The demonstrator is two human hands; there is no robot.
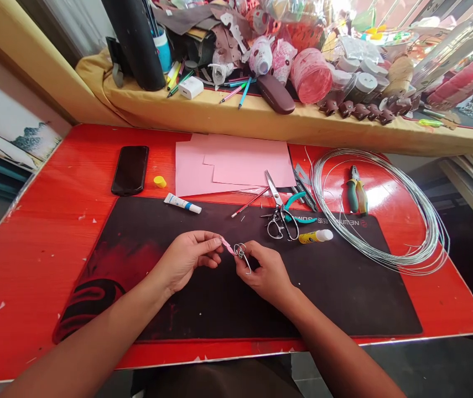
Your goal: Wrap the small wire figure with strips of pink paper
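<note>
Bent wire and pink paper strip held up between both hands, over the desk mat (344, 309).

Left hand (186, 260): fingertips (215, 241) pinch the pink paper strip (227, 245). Right hand (265, 273): fingers (247, 250) closed on the bent wire (241, 255), which sits just beside the strip; whether they are joined is hard to tell. Step in hand looks like fitting wire to strip; the next move calls for both pinches staying firm. Scissors (280, 213) and wire coil (379, 213) lie ahead.
</note>
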